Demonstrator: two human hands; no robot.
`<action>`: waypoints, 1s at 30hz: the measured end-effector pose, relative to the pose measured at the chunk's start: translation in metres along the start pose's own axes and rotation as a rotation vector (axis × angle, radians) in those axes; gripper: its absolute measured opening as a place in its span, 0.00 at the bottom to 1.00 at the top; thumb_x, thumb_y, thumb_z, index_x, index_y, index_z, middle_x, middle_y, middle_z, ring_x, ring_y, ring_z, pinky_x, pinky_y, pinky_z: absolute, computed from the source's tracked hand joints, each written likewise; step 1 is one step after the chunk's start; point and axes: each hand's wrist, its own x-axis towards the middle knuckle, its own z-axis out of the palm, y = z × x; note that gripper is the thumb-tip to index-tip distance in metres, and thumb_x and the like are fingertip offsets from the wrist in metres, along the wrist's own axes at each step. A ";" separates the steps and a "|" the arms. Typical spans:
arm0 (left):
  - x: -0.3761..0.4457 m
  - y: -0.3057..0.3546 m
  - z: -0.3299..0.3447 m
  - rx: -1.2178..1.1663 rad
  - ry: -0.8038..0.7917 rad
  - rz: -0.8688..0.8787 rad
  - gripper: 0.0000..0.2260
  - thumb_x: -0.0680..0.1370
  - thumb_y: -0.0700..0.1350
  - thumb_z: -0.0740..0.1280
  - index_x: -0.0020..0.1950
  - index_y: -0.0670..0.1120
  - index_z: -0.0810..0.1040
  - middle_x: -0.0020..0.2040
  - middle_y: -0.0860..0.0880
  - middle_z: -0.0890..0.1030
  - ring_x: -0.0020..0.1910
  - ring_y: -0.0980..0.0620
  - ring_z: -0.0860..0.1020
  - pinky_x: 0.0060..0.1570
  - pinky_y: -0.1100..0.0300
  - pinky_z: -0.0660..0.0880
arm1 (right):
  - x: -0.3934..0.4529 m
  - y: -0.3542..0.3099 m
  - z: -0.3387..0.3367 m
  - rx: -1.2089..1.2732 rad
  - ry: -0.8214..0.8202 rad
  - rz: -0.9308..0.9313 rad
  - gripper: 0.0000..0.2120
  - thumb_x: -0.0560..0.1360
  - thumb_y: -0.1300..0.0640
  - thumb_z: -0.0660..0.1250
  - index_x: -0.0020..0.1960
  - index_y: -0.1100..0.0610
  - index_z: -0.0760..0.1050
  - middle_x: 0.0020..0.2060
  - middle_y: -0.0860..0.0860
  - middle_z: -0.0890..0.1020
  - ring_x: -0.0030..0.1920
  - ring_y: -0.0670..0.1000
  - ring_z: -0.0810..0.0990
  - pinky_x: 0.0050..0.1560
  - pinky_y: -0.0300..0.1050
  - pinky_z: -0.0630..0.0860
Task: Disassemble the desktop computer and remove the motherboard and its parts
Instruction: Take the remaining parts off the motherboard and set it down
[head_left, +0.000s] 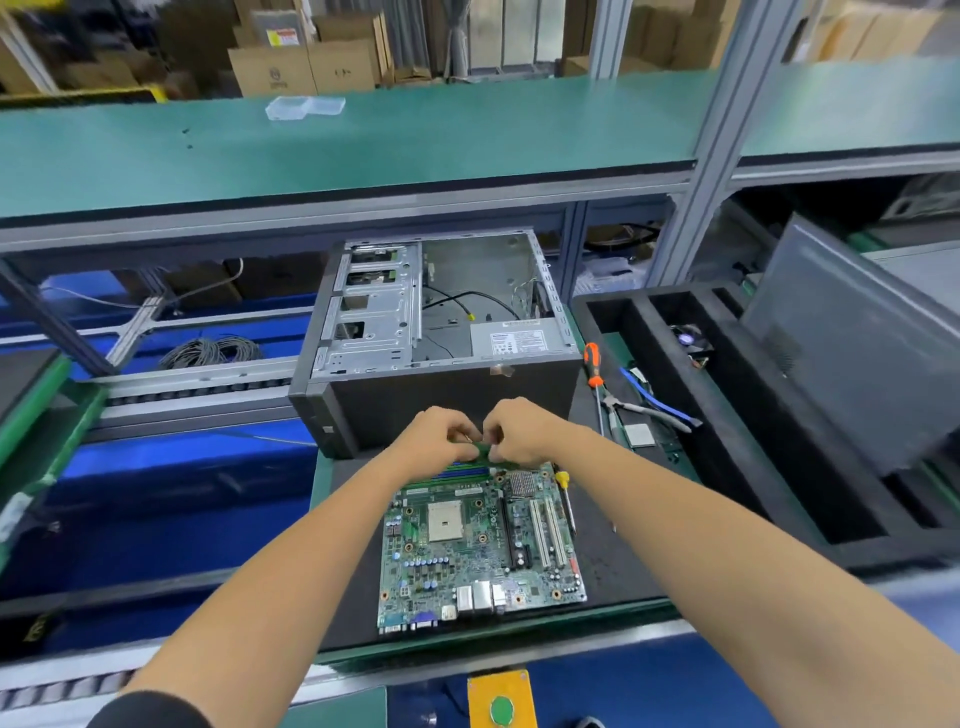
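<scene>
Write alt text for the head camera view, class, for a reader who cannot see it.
Two hands, left hand and right hand, pinch a small green memory stick at the far edge of a circuit board lying flat on a dark mat. Behind it stands an opened, mostly emptied computer case, with an orange-handled screwdriver and pliers to the right.

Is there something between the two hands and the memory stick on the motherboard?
Nothing visible. Left hand and right hand already pinch the green memory stick at the far edge of the motherboard.
</scene>
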 end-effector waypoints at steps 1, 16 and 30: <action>0.001 0.007 0.003 -0.083 -0.018 -0.014 0.08 0.74 0.40 0.73 0.52 0.46 0.82 0.45 0.49 0.83 0.44 0.56 0.80 0.39 0.71 0.72 | -0.007 0.006 -0.002 0.002 -0.007 0.008 0.08 0.71 0.59 0.71 0.49 0.59 0.82 0.44 0.52 0.81 0.44 0.53 0.77 0.45 0.44 0.73; 0.058 0.150 0.118 -0.443 -0.018 -0.157 0.05 0.77 0.32 0.65 0.53 0.37 0.74 0.38 0.43 0.80 0.28 0.55 0.78 0.34 0.62 0.74 | -0.097 0.171 -0.054 0.150 0.016 0.170 0.05 0.72 0.64 0.72 0.44 0.65 0.78 0.38 0.58 0.75 0.40 0.50 0.69 0.38 0.39 0.64; 0.132 0.174 0.135 -0.557 0.051 -0.180 0.15 0.75 0.36 0.68 0.61 0.44 0.77 0.40 0.49 0.79 0.40 0.51 0.77 0.44 0.55 0.76 | -0.065 0.220 -0.079 0.532 0.226 0.355 0.12 0.77 0.65 0.63 0.35 0.62 0.69 0.32 0.57 0.69 0.32 0.55 0.72 0.38 0.49 0.76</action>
